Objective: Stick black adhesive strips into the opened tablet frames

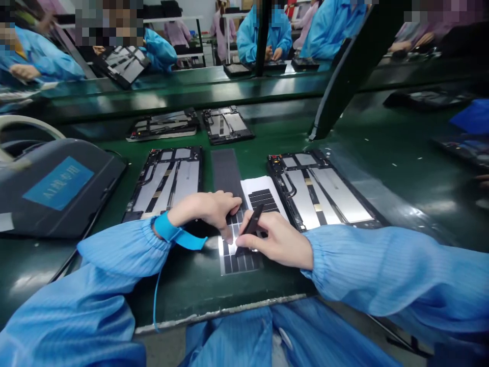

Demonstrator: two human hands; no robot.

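Observation:
My right hand (pixel 280 237) is closed round a pair of black tweezers (pixel 255 219), whose lower tip meets a clear sheet of dark rectangular stickers (pixel 240 263). On that same sheet rests my left hand (pixel 210 211), thumb pointing down and apart from the bent fingers; it holds nothing that I can see. A blue wrist strap (pixel 179 233) goes round my left wrist. Partly behind my right hand lies a white sheet with black strips (pixel 263 196). Opened tablet-like devices flank my hands, one at left (pixel 183 176) and one at right (pixel 324 188).
Two more opened devices, one (pixel 164 125) and another (pixel 228 125), lie farther back. A dark grey machine (pixel 64 188) with a blue label stands at left. A slanted dark post (pixel 344 76) rises at right. Co-workers in blue (pixel 263 35) sit across the line.

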